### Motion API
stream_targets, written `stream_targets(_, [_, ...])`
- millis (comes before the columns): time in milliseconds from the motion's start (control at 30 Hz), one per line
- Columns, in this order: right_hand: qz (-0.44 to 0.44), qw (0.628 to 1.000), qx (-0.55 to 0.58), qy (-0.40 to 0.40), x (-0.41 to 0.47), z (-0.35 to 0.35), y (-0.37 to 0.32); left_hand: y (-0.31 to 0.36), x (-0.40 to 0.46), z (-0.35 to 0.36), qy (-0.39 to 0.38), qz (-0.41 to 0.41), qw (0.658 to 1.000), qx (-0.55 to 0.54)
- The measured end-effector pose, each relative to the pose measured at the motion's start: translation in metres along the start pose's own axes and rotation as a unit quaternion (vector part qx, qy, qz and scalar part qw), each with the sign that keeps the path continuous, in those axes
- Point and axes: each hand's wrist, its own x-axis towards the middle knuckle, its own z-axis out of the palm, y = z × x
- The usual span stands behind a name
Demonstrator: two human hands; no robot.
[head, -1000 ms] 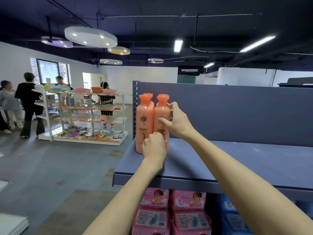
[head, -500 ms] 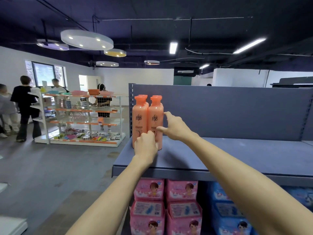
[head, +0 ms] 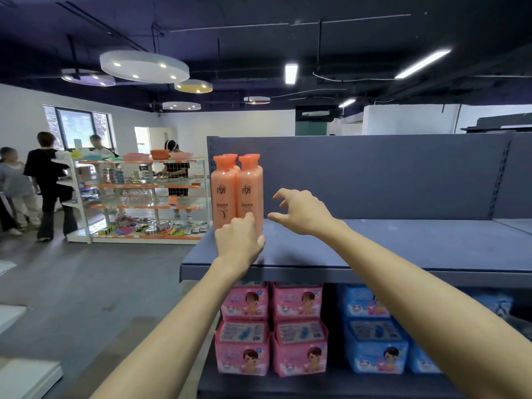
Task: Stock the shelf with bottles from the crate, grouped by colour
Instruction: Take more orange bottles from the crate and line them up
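Note:
Orange bottles stand upright in a tight cluster at the left end of the blue-grey top shelf (head: 403,249). Two are in front, the left orange bottle (head: 224,194) and the right orange bottle (head: 250,191), with more caps showing behind them. My left hand (head: 239,240) is pressed against the base of the right front bottle and covers it; its fingers are hidden behind the back of the hand. My right hand (head: 299,211) hovers just right of the bottles, fingers spread, touching nothing. No crate is in view.
Below the top shelf are stacked pink packs (head: 273,326) and blue packs (head: 374,332). To the left, across the grey floor, stands a white-and-orange display rack (head: 144,197) with several people (head: 46,182) beside it. The shelf's back panel (head: 374,174) rises behind the bottles.
My right hand has come off the right front bottle and moved right, fingers spreading. The left hand stays at the bottles' base. The view has tilted down slightly.

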Motion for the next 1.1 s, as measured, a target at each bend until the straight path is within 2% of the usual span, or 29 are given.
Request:
stream_targets(167, [0.010, 1.000, 0.009, 0.012, -0.049, -0.003, 0.033, 0.032, -0.029, 0.002, 0.031, 0.046, 0.998, -0.007])
stream_targets(400, [0.058, 0.998, 0.004, 0.036, -0.090, -0.022, 0.082, 0.097, -0.048, 0.011, 0.008, 0.092, 0.994, -0.063])
stream_targets(567, [0.090, 0.995, 0.009, 0.045, -0.157, -0.019, 0.122, 0.129, -0.104, 0.043, -0.010, 0.144, 0.984, -0.107])
stream_targets(667, [0.111, 0.993, 0.014, 0.024, -0.202, 0.003, 0.153, 0.147, -0.145, 0.079, -0.065, 0.146, 0.981, -0.110])
stream_targets(867, [0.190, 0.978, 0.033, -0.077, -0.282, 0.075, 0.217, 0.171, -0.218, 0.153, -0.189, 0.154, 0.964, -0.106])
stream_targets(1100, [0.291, 0.932, 0.061, -0.207, -0.361, 0.165, 0.262, 0.179, -0.308, 0.232, -0.341, 0.116, 0.927, -0.106])
